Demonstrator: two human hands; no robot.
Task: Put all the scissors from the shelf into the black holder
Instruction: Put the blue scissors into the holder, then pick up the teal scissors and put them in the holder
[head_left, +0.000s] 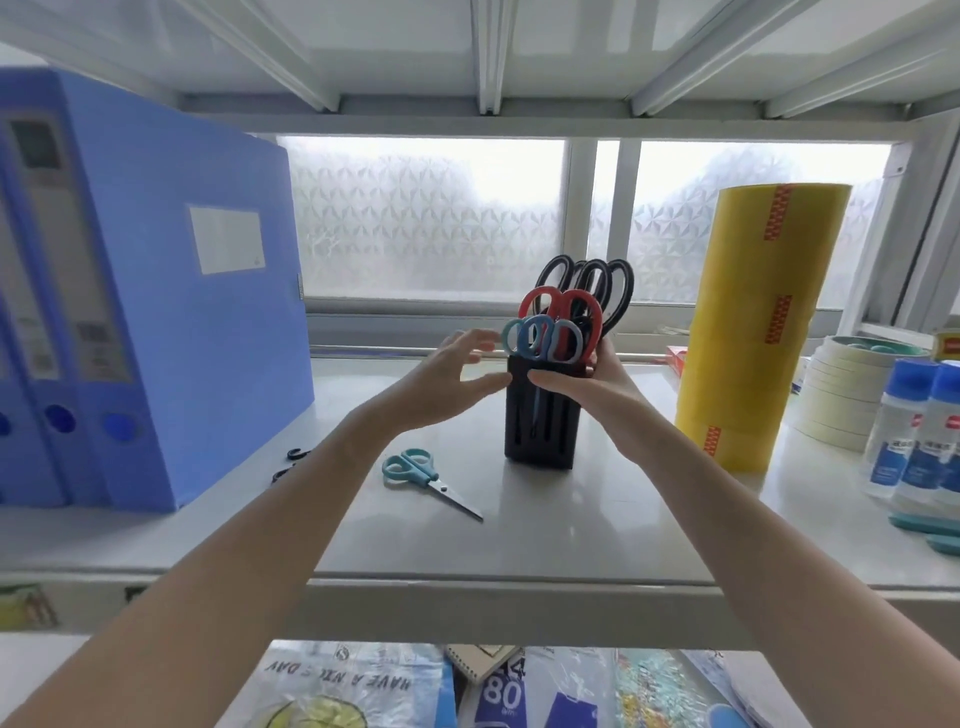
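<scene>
2 bare forearms fill the foreground, cut off at the lower edge. Below the shelf (519, 582) lip, glossy printed packets (353, 686) are only partly visible, their text upside down.

Blue binders (156, 312) of ribbed plastic stand at the left, the outer ones cropped by the edge. A tall yellow tape stack (763, 322), smooth and cylindrical, stands at the right; beside it are flat cream tape rolls (841, 395) and clear bottles (914, 441) with blue caps, partly cut off.

The holder (540, 421), a matte black slotted box, stands upright mid-shelf. The right hand (587, 384) grips its upper right side, thumb across the front. Black, red and blue loop handles (561, 317) crowd its top; blades are hidden inside, and the exact count is hard to tell.

The left hand (447, 379) is open, fingers spread, holding nothing, its tips just beside the blue handles.

Teal scissors (426, 475) lie flat on the shelf, front-left of the holder, metal blades closed. Black handles (291, 462) peek out past the left forearm, mostly hidden.
</scene>
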